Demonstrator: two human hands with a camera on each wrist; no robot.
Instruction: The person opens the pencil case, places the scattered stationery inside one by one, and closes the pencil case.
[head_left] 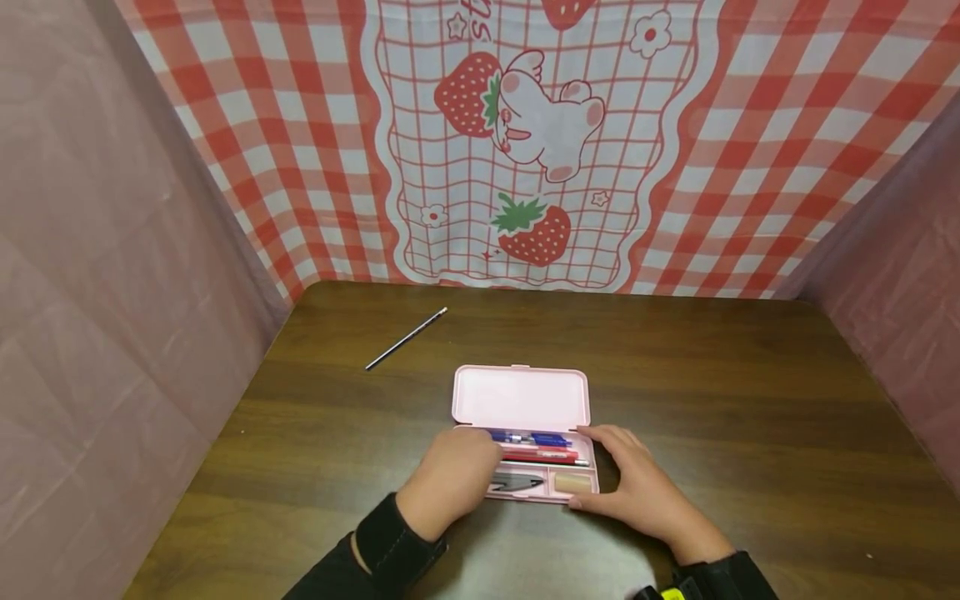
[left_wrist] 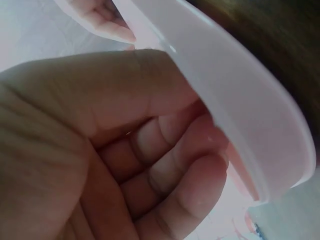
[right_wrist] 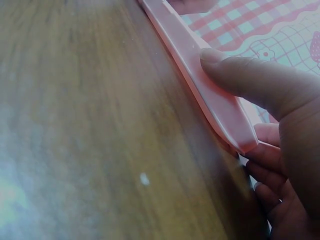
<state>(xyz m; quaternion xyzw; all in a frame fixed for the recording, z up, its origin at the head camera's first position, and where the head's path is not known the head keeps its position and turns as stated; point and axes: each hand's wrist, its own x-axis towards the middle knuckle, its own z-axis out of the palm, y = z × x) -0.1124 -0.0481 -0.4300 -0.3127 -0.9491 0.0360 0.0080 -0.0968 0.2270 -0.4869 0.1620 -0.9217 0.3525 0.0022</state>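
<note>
A pink pencil case (head_left: 521, 398) lies on the table with its lid folded back. Inside it are a blue pen (head_left: 551, 439), a red pen (head_left: 542, 456), a grey pointed tool (head_left: 517, 482) and a tan eraser (head_left: 573, 483) in a small compartment. My left hand (head_left: 457, 471) reaches over the case's left end, its fingers curled down past the rim; I cannot tell what its hidden fingertips hold. My right hand (head_left: 637, 483) grips the case's right end, thumb (right_wrist: 235, 75) on the near wall and fingers at the far side.
A dark pencil (head_left: 407, 339) lies by itself on the wooden table (head_left: 712, 392), beyond the case to the left. A red checked cloth (head_left: 330, 150) with strawberries hangs behind the table. Pale pink curtains (head_left: 112, 292) hang at both sides.
</note>
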